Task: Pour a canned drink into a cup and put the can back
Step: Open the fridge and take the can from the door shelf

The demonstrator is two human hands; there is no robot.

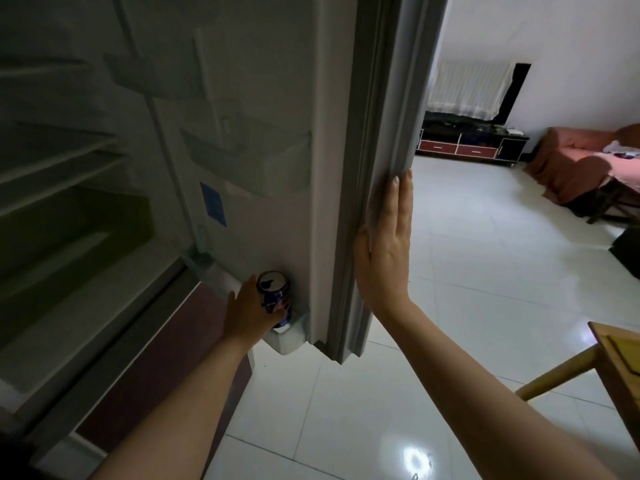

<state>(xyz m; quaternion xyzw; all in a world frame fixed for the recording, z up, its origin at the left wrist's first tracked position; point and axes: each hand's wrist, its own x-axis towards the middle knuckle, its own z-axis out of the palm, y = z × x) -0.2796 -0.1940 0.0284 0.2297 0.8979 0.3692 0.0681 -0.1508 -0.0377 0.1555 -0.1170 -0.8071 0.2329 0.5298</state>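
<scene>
One can (273,293), blue and white, upright in the lowest door shelf (287,341) of the open fridge, at its right end against the door wall; top looks opened, dark mouth showing, so pouring is probably done, a guess; left hand (247,315) wrapped round the can from the near left side, fingers curled on its body; can't tell whether it's being set down or lifted out; with the open top I judge it the put-back step, nearly finished; left to do: let go, pull the arm out, shut the door; no cup in view, so the poured drink can't be checked; right hand (382,251) flat and open, fingers straight together, palm pressed on the outer edge of the fridge door (377,133), holding nothing; fridge inside (52,202) to the left, dark, shelves look bare; count: one can, two hands, one fridge, one wooden table corner (616,362) near right, one TV cabinet (467,143) far, one pink sofa (581,161) far right, white tiled floor (467,254)
</scene>
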